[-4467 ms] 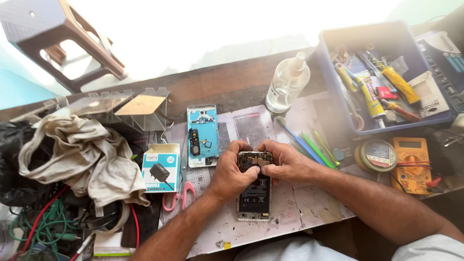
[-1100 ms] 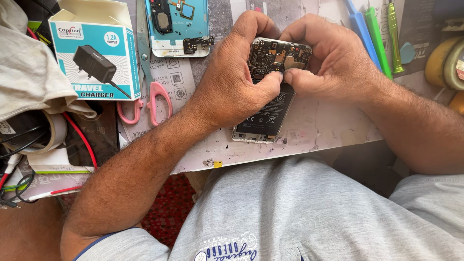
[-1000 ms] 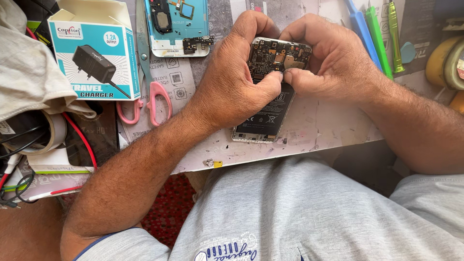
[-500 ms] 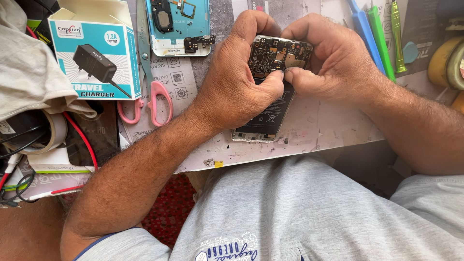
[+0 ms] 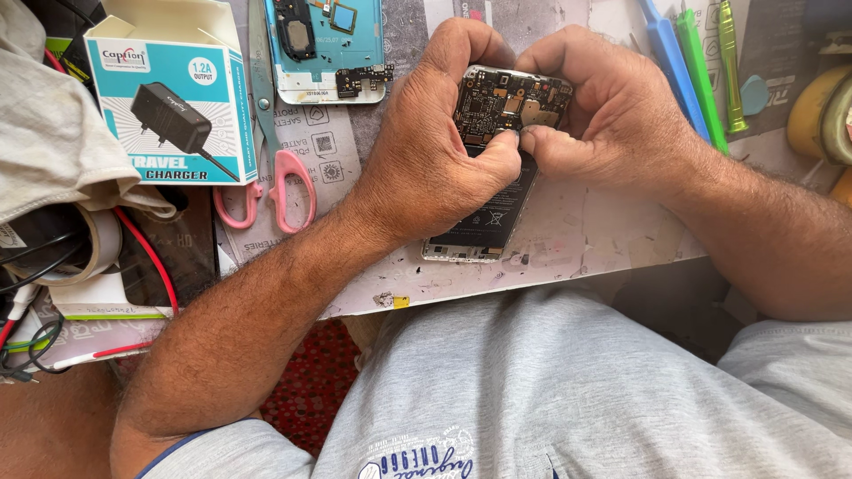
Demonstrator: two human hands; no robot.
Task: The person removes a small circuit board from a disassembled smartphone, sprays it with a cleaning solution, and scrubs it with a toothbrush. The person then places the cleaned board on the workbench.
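1. I look down from the head camera at one opened phone (image 5: 497,168) with its back cover off. It lies on a scuffed white work mat (image 5: 603,239), directly in front of me.
2. Its long axis runs away from my body and tilts slightly right at the far end. The exposed circuit board is at the far end, the dark battery at the near end.
3. My left hand (image 5: 435,168) wraps the phone's left edge, its thumb pressed flat on the battery.
4. My right hand (image 5: 603,124) curls over the far right corner, thumb and forefinger pinched together at the edge of the board. What they pinch is too small for me to tell.
5. Both hands touch the phone; neither is nearer.
6. Counted nearby: one pair of pink-handled scissors (image 5: 275,168), one teal charger box (image 5: 177,98) standing open, and one blue phone back panel (image 5: 328,49) just beyond my left hand.
7. To the right lie three slim plastic pry tools (image 5: 701,66), one blue and two green.
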